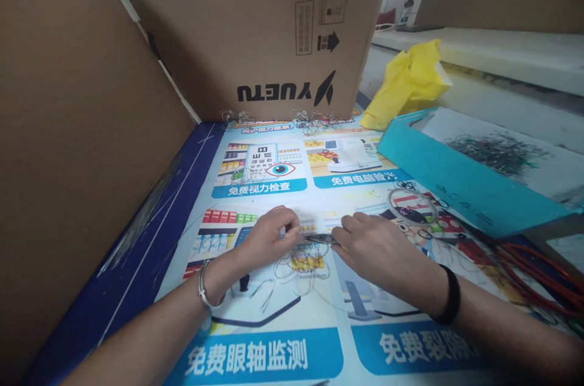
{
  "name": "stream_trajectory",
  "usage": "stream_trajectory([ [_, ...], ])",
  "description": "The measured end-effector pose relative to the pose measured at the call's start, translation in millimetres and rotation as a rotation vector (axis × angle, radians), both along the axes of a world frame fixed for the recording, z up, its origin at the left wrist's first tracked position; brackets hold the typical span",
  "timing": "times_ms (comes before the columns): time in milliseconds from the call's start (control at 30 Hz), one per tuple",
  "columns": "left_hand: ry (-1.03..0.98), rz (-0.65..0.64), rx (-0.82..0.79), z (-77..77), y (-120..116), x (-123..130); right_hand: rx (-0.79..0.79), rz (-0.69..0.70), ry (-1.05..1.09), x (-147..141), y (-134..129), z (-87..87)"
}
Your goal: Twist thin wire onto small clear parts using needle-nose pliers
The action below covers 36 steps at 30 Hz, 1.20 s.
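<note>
My right hand (369,243) is closed around a pair of pliers (319,238), whose dark jaws point left toward my other hand. My left hand (276,232) pinches a thin wire (303,242) right at the jaw tips. Beneath both hands, loose loops of fine wire (292,267) spread over the printed sheet (274,313). A few short bent wire pieces (264,291) lie nearer to me, below my left hand. The pliers' handles are mostly hidden in my right palm.
Tall cardboard panels (205,33) wall off the back and left. At right stands a blue box (456,173) with a heap of wire clippings (497,151). Behind it is a crumpled yellow bag (406,87). Coiled red cable (533,276) lies at the right edge.
</note>
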<state>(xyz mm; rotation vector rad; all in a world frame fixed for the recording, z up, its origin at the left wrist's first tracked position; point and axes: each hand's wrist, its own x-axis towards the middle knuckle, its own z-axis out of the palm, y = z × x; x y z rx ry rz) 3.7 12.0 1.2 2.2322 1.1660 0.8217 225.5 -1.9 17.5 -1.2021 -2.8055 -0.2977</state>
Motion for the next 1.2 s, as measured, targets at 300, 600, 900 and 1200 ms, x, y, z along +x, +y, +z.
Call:
stream_trajectory([
  [300,-0.068,0.060,-0.051,-2.2,0.2,-0.2,0.049,-0.051,0.072,-7.1,-1.9,-9.9],
  [600,-0.129,0.154,-0.091,-3.0,-1.1,0.2,0.084,-0.055,0.111,-9.9,-2.1,-19.2],
  [900,-0.119,0.134,-0.060,-4.5,-0.1,-0.8,0.111,-0.022,0.104,-9.4,0.7,-20.6],
  [1200,-0.094,0.056,0.004,-4.7,-0.2,-3.7,-0.026,-0.042,0.091,-8.1,0.9,-16.2],
])
